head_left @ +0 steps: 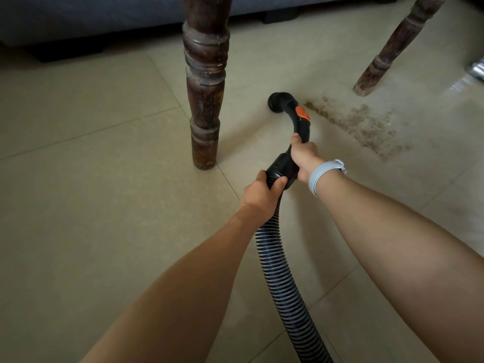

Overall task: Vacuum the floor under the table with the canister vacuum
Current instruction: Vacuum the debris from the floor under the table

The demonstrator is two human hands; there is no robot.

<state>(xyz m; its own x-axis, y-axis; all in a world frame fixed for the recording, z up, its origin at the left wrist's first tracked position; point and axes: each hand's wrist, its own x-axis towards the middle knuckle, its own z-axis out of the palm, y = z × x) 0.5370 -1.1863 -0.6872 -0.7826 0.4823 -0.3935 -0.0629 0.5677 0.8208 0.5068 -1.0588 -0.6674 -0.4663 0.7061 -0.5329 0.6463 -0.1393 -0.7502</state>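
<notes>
Two hands on the job: the left hand wraps the black cuff where the ribbed hose meets the handle, the right hand curls round the curved black handle just above it. The nozzle mouth sits low at centre frame, just left of one dirt patch spreading toward the right. To do this well, I'd say sweep the mouth rightward, close to the floor, in slow overlapping passes. Count: two turned wooden legs of the counter, one hose, one wristband.
</notes>
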